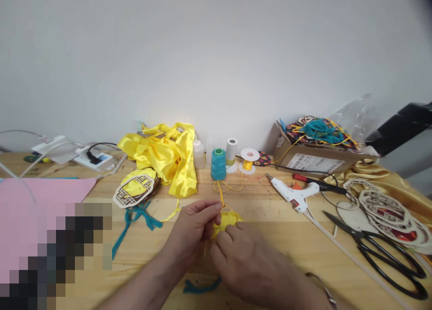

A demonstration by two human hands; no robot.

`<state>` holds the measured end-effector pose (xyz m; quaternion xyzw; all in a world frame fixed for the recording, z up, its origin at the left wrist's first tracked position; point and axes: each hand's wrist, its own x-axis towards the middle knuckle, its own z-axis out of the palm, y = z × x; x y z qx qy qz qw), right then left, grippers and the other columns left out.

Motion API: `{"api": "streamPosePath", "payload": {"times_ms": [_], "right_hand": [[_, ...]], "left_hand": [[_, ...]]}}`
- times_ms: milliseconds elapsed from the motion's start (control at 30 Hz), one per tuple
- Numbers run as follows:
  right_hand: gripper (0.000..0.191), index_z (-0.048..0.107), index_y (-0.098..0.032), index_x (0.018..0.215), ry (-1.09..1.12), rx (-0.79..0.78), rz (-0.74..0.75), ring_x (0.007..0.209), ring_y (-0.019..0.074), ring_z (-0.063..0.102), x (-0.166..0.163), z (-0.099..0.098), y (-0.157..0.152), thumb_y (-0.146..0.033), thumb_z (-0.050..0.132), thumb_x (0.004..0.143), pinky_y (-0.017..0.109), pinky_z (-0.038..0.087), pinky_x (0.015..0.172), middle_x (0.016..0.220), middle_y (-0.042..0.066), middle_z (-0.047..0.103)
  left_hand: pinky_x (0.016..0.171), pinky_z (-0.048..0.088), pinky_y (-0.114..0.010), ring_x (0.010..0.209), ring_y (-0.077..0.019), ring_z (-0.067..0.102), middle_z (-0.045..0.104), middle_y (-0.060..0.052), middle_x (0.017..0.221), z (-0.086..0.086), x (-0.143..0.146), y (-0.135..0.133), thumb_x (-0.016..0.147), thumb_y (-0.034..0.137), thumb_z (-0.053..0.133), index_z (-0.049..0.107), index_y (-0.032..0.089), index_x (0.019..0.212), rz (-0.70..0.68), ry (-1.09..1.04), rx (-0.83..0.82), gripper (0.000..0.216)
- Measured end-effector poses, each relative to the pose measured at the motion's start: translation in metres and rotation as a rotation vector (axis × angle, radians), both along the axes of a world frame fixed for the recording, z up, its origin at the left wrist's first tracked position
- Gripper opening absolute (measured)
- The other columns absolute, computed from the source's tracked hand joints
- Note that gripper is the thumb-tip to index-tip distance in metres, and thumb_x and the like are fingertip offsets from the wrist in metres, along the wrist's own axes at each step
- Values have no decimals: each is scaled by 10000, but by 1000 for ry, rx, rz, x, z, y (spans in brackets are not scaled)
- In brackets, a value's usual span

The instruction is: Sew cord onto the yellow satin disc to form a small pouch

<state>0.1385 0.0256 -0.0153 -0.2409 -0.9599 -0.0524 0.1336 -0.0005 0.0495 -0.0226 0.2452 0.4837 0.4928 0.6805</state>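
Note:
My left hand pinches a thin yellow cord between thumb and forefinger, its loop lying on the wooden table beyond. Close beside it, my right hand is closed, knuckles up; whatever its fingers grip is hidden beneath them. A yellow satin piece shows behind and between both hands, partly covered by them. Short teal yarn lies on the table below the hands. Straight ahead stands a cone of teal thread, with a spool of yellow cord to its right.
Yellow satin cloth and stacked wooden frames lie to the left. On the right are a white glue gun, large black scissors, carved wooden pieces and a cardboard box of cords. A person's blurred-out part appears lower left.

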Motion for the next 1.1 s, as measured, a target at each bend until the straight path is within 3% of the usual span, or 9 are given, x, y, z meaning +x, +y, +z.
{"api": "streamPosePath", "payload": {"times_ms": [100,233,300,367,467,600,867,1100], "right_hand": [[163,551,-173,704,301,-184,-43,646,168,485,5,8,8,-250,481,829,299,340,551,703,46,580],[166,570,-169,768,763,-478,-439,771,165,530,12,10,27,-219,442,862,306,400,698,782,48,600],[135,577,-167,796,845,-738,-526,746,156,550,13,7,36,-242,475,842,292,424,681,778,39,610],[128,574,-163,809,870,-1021,-513,695,145,572,12,4,41,-272,507,816,272,443,639,735,25,610],[151,536,-167,766,872,-1236,-510,561,125,556,10,2,42,-314,522,797,238,427,534,587,-17,556],[119,508,-181,695,851,-1197,-544,421,82,426,10,2,40,-267,508,778,205,327,429,496,-67,433],[138,533,-167,658,823,-1117,-555,492,80,393,13,5,44,-244,503,768,209,309,473,554,-44,454],[147,504,-167,625,835,-1131,-568,492,76,365,13,4,45,-229,505,759,203,289,464,545,-49,422]], "left_hand": [[400,335,-148,401,-51,471,551,57,444,1,2,0,617,202,741,672,152,636,4,-22,-12,88],[498,444,-202,510,-107,581,676,-4,581,2,3,-1,609,200,752,708,143,713,-32,-30,-17,126],[534,464,-226,550,-127,602,696,-23,624,1,3,-2,626,207,745,716,138,731,-68,-22,-5,128],[590,479,-259,590,-143,613,705,-33,662,-1,3,-3,654,212,728,721,140,756,-115,-22,15,125],[670,479,-303,662,-166,625,714,-49,728,-3,3,-4,695,209,698,729,146,809,-189,-25,59,135],[682,471,-324,658,-170,620,707,-44,704,-5,4,-5,716,213,682,734,164,855,-223,-5,80,156],[658,466,-321,658,-174,623,701,-48,715,-6,4,-5,744,261,665,715,164,921,-258,-27,90,208],[611,454,-285,612,-154,610,693,-36,661,-4,4,-6,726,257,681,730,161,859,-265,23,84,171]]}}
